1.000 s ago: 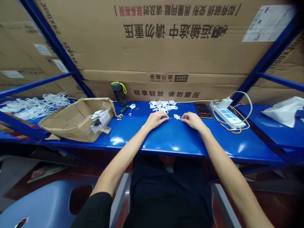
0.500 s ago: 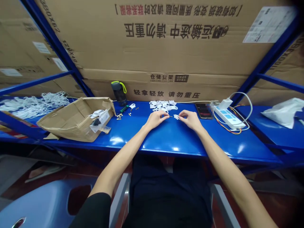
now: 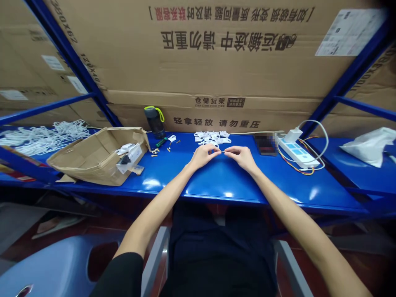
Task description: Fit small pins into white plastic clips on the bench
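Over the middle of the blue table, my left hand (image 3: 204,156) pinches a tiny thin piece that shows between the fingertips of both hands. Close on its right, my right hand (image 3: 240,156) has thumb and finger pressed together at the other end of that piece. What the piece is, I cannot make out. Just behind my hands lies a pile of white plastic parts (image 3: 213,137). The small white pieces seen earlier by the right fingertips are hidden now.
An open cardboard box (image 3: 93,159) stands on the left, with a dark bottle (image 3: 154,122), a green-handled tool (image 3: 161,142) and small tan pieces (image 3: 155,152) beyond it. To the right lie a phone (image 3: 265,145) and a white power strip (image 3: 297,152). White cords (image 3: 46,136) lie far left.
My right hand has moved left, up to my left fingertips and the thin piece. The small white pieces near it have gone from sight. My left hand has hardly moved.
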Action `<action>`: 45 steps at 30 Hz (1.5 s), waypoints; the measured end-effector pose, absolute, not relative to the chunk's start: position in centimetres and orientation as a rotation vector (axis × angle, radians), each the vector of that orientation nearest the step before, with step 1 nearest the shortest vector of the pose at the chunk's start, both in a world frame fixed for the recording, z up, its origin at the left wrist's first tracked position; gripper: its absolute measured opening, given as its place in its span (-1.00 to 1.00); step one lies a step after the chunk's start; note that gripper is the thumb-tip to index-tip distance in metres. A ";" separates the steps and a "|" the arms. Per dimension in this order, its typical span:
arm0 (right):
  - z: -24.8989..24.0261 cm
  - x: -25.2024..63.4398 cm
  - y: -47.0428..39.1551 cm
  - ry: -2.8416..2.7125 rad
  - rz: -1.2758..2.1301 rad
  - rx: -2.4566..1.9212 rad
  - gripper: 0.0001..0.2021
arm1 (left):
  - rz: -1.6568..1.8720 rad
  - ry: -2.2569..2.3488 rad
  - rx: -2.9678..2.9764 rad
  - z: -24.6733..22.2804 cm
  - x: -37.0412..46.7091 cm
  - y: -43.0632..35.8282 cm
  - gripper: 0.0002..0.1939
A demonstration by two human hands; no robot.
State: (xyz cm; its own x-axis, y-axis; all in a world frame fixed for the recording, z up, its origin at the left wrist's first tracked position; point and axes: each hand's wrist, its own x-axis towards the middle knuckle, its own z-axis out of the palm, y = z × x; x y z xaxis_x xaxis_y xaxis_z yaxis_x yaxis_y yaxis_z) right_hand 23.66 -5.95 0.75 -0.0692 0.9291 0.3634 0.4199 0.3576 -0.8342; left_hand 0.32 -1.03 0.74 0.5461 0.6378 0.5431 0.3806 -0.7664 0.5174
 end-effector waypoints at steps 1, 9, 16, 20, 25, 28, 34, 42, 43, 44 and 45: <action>0.8 23.6 -6.0 -1.650 0.679 -1.212 -0.67 | 1.063 0.835 2.447 0.7 0.3 -1.0 -0.72; 0.9 23.4 -6.2 -1.595 0.771 -1.175 -0.61 | 1.094 0.788 2.450 0.5 0.3 -1.0 -0.75; 0.7 23.2 -6.1 -1.559 0.900 -1.146 -0.56 | 1.063 0.796 2.459 0.6 0.3 -1.2 -0.72; 1.0 23.3 -6.0 -1.560 0.931 -1.111 -0.55 | 1.104 0.789 2.453 0.8 0.3 -1.3 -0.70; 1.1 23.6 -6.1 -1.602 0.848 -1.127 -0.58 | 1.113 0.797 2.444 1.0 0.3 -1.3 -0.69; 1.2 23.7 -6.2 -1.646 0.772 -1.157 -0.60 | 1.137 0.771 2.453 0.9 0.2 -1.2 -0.71; 1.2 23.2 -6.4 -1.753 0.655 -1.172 -0.64 | 1.147 0.706 2.486 0.4 0.1 -1.0 -0.72; 1.1 23.3 -6.5 -1.835 0.619 -1.188 -0.67 | 1.025 0.759 2.502 0.8 -0.1 -1.0 -0.63; 1.1 23.3 -6.5 -1.846 0.616 -1.195 -0.68 | 1.007 0.754 2.510 0.9 -0.2 -0.9 -0.64; 1.0 23.3 -6.5 -1.861 0.610 -1.205 -0.67 | 0.994 0.753 2.518 1.0 -0.2 -0.9 -0.65; 1.0 23.3 -6.4 -1.880 0.600 -1.219 -0.67 | 0.992 0.756 2.522 1.1 -0.3 -0.9 -0.65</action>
State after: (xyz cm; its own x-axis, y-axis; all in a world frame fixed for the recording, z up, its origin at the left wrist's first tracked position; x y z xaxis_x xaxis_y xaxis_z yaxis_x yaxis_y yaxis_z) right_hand 23.26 -6.42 0.95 -0.2168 0.9052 0.3654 0.5264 0.4236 -0.7372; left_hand -0.32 -0.87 1.09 0.6173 0.5824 0.5289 0.3554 -0.8062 0.4730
